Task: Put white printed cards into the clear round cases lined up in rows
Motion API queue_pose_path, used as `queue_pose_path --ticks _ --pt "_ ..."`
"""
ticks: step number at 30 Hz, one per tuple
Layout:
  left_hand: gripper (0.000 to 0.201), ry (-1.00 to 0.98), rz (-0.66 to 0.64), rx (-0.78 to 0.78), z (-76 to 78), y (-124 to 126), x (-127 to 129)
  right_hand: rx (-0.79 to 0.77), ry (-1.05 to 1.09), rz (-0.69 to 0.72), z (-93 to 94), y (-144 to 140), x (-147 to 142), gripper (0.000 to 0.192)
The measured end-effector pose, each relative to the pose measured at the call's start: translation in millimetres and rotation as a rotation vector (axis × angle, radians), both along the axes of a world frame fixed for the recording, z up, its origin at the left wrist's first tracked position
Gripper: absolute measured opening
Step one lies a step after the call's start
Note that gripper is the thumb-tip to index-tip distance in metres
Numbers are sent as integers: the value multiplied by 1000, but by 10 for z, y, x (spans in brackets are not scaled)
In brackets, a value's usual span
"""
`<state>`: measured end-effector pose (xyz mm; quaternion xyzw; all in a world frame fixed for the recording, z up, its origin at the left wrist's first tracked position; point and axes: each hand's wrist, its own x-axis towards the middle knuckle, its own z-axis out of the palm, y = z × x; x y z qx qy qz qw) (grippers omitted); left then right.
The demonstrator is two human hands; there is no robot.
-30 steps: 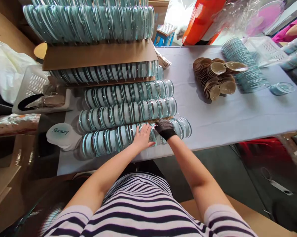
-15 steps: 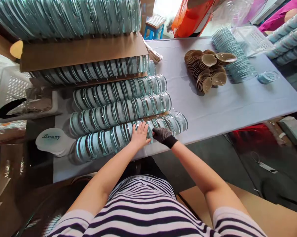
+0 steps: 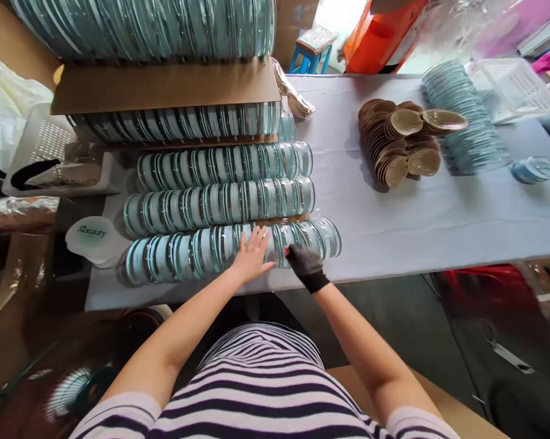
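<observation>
A front row of round transparent containers with white inside (image 3: 188, 256) lies on its side along the table's near edge. My left hand (image 3: 252, 259), bare, rests on this row with its fingers spread. Just to its right, my right hand (image 3: 305, 265) wears a dark striped glove with bare fingertips. Its fingers are curled in at the near side of the same row, and whatever they may hold is hidden. Behind lie a second row of containers (image 3: 220, 204) and a third row (image 3: 224, 167), parallel to the front one.
Cardboard (image 3: 165, 88) separates stacked containers at the back left. Brown spoon-shaped pieces (image 3: 394, 143) and a stack of transparent discs (image 3: 467, 116) lie at the right, near a white basket (image 3: 513, 88). A lettered white lid-like piece (image 3: 92, 238) sits at the left. A blue stool (image 3: 312, 49) stands beyond.
The view has shifted, so the spoon-shaped pieces appear farther right. My left hand stays on the front row, fingers spread a little wider. My right hand remains curled beside the row.
</observation>
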<state>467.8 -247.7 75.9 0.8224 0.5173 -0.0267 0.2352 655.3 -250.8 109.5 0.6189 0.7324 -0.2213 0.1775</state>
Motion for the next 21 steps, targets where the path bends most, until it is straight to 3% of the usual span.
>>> queue_pose_path --ticks 2,5,7,9,12,15,18,21 --pt "87 -13 24 4 9 -27 190 0 -104 65 122 472 62 41" --pt "77 -2 60 -4 -16 -25 381 -176 -162 209 113 1103 -24 34" --pt "75 7 64 -5 -38 -11 413 -255 -137 288 63 1353 -141 28" --pt "75 19 64 -9 -48 0 400 -287 -113 362 52 1430 -225 25" --pt "75 35 78 -18 -43 7 380 -231 -60 426 118 1220 -182 26" --pt "73 37 98 -6 -31 6 398 -159 -2 363 134 703 45 32" --pt "72 24 96 -3 -30 5 421 -159 59 185 -30 91 289 34" --pt "71 20 95 -13 -36 4 418 -241 79 103 -304 -358 399 37"
